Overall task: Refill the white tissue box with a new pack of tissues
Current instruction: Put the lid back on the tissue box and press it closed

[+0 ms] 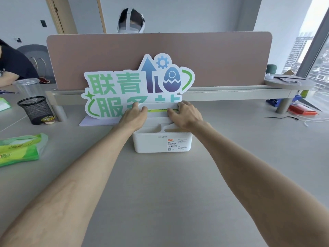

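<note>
The white tissue box (pixel 162 142) stands on the grey desk, mid-frame, with a label on its front wall. Its white lid (pixel 157 105) lies on top, and a green tissue pack (pixel 158 110) shows through the lid's slot. My left hand (pixel 133 115) presses on the lid's left end, fingers curled over the far edge. My right hand (pixel 185 114) rests the same way on the right end. A second green tissue pack (pixel 19 148), with its wrapper torn open, lies at the desk's left edge.
A green and white cut-out sign (pixel 124 86) stands right behind the box against a pink divider (pixel 222 57). A black mesh pen cup (pixel 35 109) and a clear plastic cup (pixel 26 87) stand at left. Cables and red and blue items (pixel 300 109) lie far right.
</note>
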### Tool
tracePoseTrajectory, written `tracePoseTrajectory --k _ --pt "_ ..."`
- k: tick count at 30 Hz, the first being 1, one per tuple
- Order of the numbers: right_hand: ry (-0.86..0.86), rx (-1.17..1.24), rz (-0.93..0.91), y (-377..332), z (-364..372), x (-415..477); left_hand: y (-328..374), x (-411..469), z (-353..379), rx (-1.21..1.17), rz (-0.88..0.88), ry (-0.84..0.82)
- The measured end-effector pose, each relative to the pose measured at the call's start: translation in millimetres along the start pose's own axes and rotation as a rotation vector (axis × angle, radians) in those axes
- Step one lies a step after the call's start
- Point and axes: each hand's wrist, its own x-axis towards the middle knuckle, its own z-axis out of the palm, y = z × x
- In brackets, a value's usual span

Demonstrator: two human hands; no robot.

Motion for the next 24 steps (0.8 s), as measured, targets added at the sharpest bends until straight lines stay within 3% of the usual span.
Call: tracePoseTrajectory --k 10,14,18,24 --pt "-0.031 0.046 0.035 2.6 -2.7 2.0 1.1 -4.6 -0.5 0.165 0.050 0.103" --pt "-0.100 0.102 0.068 0.7 -7.2 1.6 2.3 -4.7 1.2 0.085 0.016 0.078" --pt "-0.030 0.195 0.052 0.1 -7.0 -5.7 -0.3 -5.1 4.6 -0.073 0.003 0.079" --pt "-0.059 0.227 0.073 10.7 0.0 -2.6 -1.8 -2.0 6.6 -0.146 -0.010 0.088"
